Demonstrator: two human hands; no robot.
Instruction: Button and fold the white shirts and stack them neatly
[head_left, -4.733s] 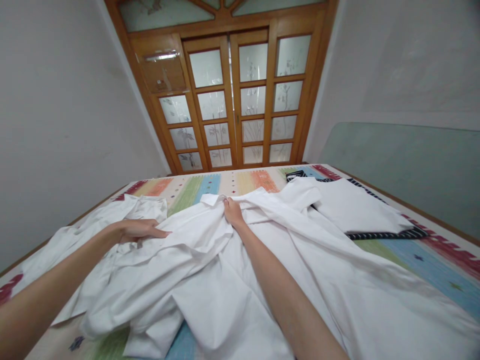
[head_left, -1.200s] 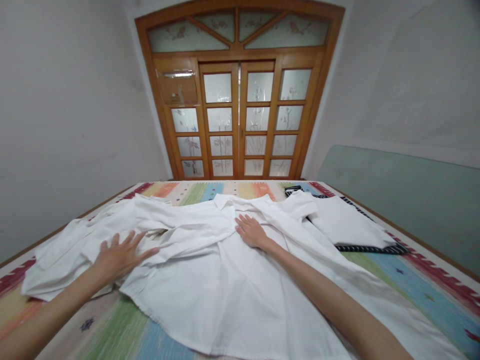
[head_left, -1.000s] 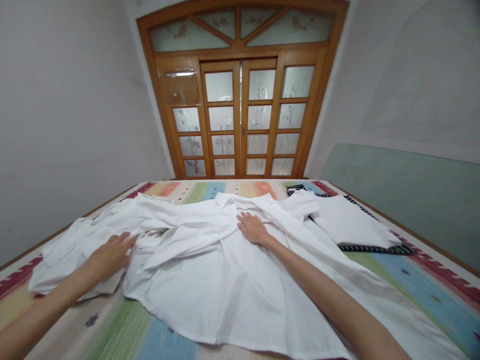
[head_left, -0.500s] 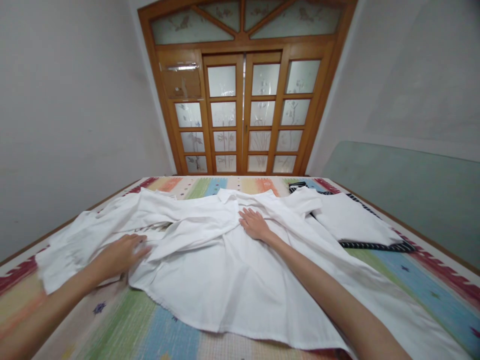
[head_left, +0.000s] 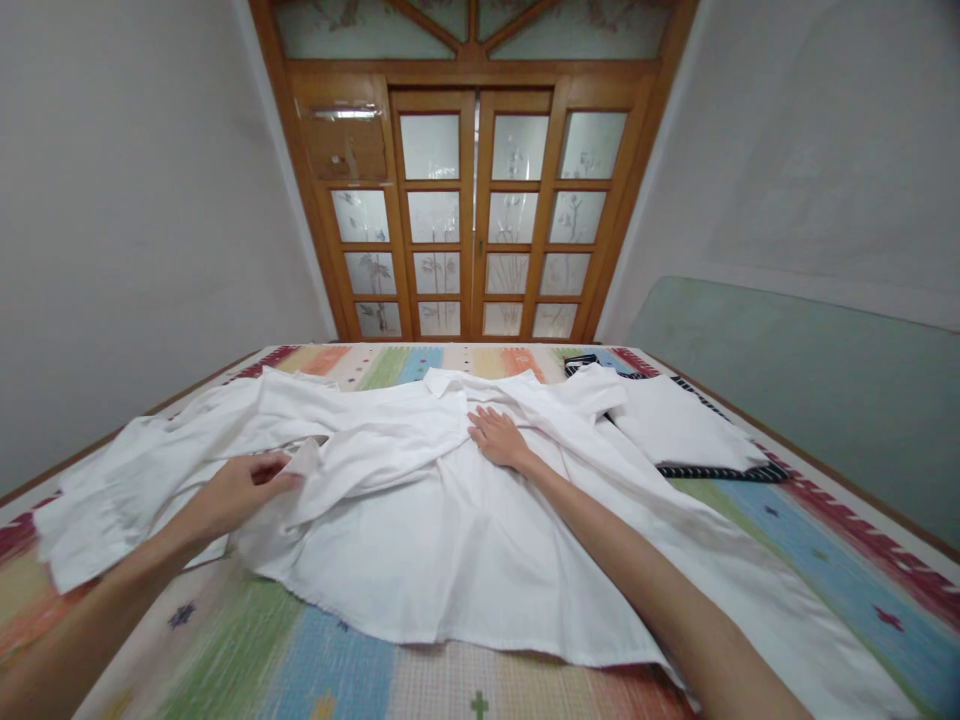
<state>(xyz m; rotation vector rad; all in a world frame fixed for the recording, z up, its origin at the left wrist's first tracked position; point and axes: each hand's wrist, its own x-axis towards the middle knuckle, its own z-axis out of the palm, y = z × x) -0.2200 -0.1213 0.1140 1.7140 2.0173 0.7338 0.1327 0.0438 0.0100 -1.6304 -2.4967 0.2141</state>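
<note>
At far left, you have a rumpled heap of white cloth on the striped bedspread; where it meets the shirt's sleeve, you cannot tell one from the other. Your left hand is just in from there, palm down, thumb and forefinger seemingly pinched on a side edge of the white shirt. That is the relation to mind: from this pinch, nearly all the shirt lies to your right, so the grip has its outer side and not its middle.

The shirt is spread in front of you, its long axis running from the collar at the far end to the wavy hem nearest you. Your right hand rests flat across the upper middle, fingers extended, grasping nothing; it is the nearer one to the collar. Under your right forearm, the fabric trails off toward the lower right corner. Beyond, well apart from both hands, a folded white piece sits on a black striped cloth.
</note>
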